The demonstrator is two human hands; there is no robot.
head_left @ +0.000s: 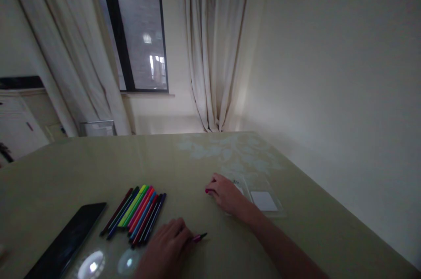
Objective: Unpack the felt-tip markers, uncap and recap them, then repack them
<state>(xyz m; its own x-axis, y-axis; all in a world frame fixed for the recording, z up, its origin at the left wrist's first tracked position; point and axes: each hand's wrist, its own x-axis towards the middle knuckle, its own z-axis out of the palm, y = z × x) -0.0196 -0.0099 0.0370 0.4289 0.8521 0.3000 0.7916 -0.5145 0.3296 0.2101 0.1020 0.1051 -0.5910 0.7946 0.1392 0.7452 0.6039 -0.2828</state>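
My left hand point(169, 241) is closed around a marker point(198, 238), low over the front of the table. The marker's pink end and dark tip stick out to the right of my fingers; the rest of it is hidden. Farther forward, my right hand point(223, 193) pinches a small pink-red piece that looks like a marker cap point(208, 191). Under and beside my right wrist lies a clear plastic case point(277, 209) with a white card point(263, 200) in it. Several coloured markers point(138, 213) lie side by side to the left of my left hand.
A black flat tablet-like slab point(67, 241) lies on the table point(184, 167) at the left front. Bright light reflections show on the tabletop near it. Behind the table are curtains point(213, 51) and a window point(141, 29); a wall point(335, 94) runs along the right.
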